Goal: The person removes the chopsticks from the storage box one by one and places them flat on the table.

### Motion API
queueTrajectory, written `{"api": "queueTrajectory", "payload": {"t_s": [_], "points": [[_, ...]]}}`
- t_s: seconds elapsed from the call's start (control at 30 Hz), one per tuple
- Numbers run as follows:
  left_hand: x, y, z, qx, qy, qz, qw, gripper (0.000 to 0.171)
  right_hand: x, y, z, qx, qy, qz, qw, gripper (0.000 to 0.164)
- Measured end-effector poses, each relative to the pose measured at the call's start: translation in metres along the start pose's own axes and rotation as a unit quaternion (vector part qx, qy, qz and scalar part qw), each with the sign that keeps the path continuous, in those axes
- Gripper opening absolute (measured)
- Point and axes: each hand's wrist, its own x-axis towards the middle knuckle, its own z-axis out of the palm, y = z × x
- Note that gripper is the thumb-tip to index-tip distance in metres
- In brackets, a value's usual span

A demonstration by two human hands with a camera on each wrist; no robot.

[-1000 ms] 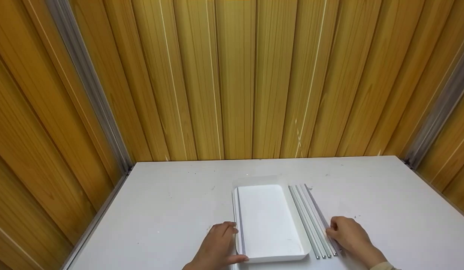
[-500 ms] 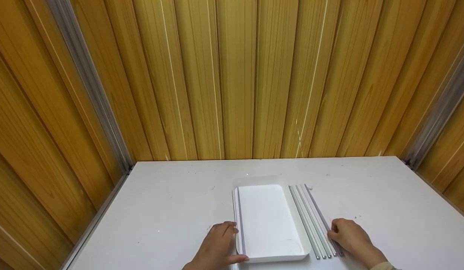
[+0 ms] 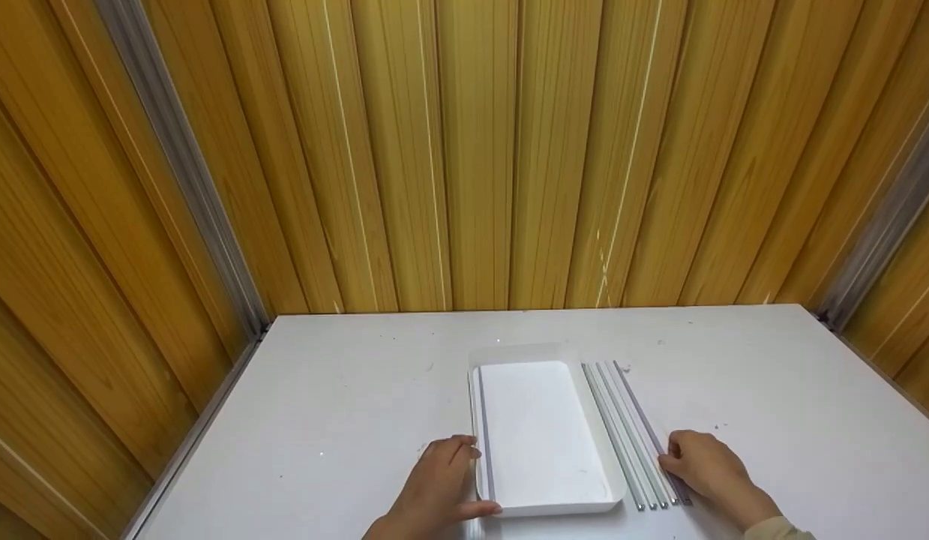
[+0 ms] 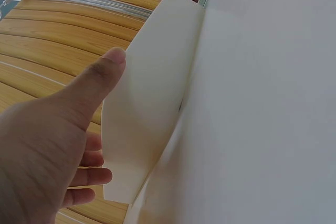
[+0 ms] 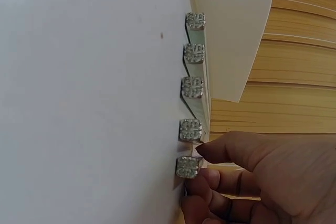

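Observation:
A shallow white rectangular tray point(image 3: 558, 510) lies on the table with a lilac strip point(image 3: 486, 435) along its inner left side. My left hand point(image 3: 434, 484) holds its near left corner, thumb on the front wall and fingers at the left wall; the left wrist view has the thumb over the wall's edge. Slim pale sticks point(image 3: 612, 436) lie side by side right of the tray. At the outermost, lilac stick point(image 3: 644, 420), my right hand point(image 3: 708, 469) pinches close to the near end. Up close, that stick end point(image 5: 187, 167) is square and glittery, below the thumb.
The white table point(image 3: 359, 390) has small specks on it. Wood-patterned panels point(image 3: 471, 165) enclose the back and sides, with grey metal posts point(image 3: 202, 180) at the corners.
The right hand has shifted slightly right and toward me, and the outermost stick's near end now lies beside the others. The left hand stays on the tray; the head view tilts a little.

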Motion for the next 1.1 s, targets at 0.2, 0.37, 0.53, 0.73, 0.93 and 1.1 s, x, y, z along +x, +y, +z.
{"api": "queueTrajectory", "payload": {"t_s": [0.2,0.37,0.53,0.73,0.93,1.1], "points": [[0.000,-0.001,0.001,-0.009,0.013,0.003,0.9999,0.065,-0.001,-0.002,-0.005,-0.004,-0.006,0.007,1.000,0.020],[-0.001,-0.001,0.002,-0.016,0.022,0.007,0.9996,0.064,-0.002,-0.006,-0.011,-0.017,-0.006,0.006,1.000,0.019],[-0.001,-0.001,0.001,-0.019,0.011,0.001,0.9998,0.065,-0.004,-0.010,-0.015,-0.024,0.003,-0.001,1.000,0.018],[-0.001,0.000,0.000,-0.019,-0.012,-0.013,0.9997,0.065,-0.003,-0.018,-0.018,-0.024,0.015,-0.009,1.000,0.017],[-0.001,0.000,0.002,-0.004,0.007,0.003,1.0000,0.065,-0.004,-0.027,-0.019,-0.018,0.020,-0.017,0.999,0.017],[-0.001,0.000,0.001,-0.007,0.004,0.003,1.0000,0.065,-0.002,-0.035,-0.021,-0.020,0.023,-0.024,0.999,0.016]]}}
